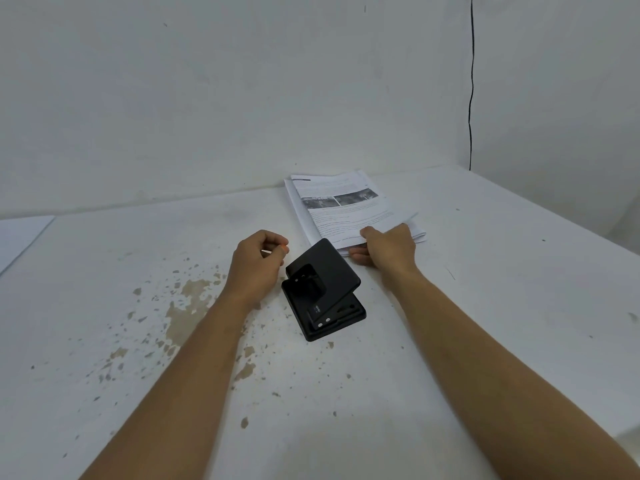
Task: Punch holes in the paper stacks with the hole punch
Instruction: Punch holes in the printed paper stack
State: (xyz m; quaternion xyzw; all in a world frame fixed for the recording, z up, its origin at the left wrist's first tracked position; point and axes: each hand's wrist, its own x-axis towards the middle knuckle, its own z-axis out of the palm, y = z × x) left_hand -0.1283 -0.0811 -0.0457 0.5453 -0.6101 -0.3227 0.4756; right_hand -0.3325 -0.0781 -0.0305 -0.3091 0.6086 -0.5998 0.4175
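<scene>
Right now the paper stack (349, 206) lies just right of frame centre, its far corner close against the wall, its long axis running from upper left down to lower right. My right hand (388, 247) grips its near edge, thumb on top and fingers curled beneath, so that corner looks lifted a little off the worktop (485, 306). The hole punch (323, 289) sits just below and left of that hand, between my two wrists, black, its lever raised and slanting up toward the stack. From here I cannot see which side its slot opens on; I judge the held edge has to swing down and left to reach it, a short way, and my right hand is the one already on the paper.

My left hand (258, 263) hovers just left of the punch, fingers curled, pinching something small and pale that I cannot identify. No trays or boxes are in view. Another white sheet (20, 237) lies at the far left edge, well apart.
</scene>
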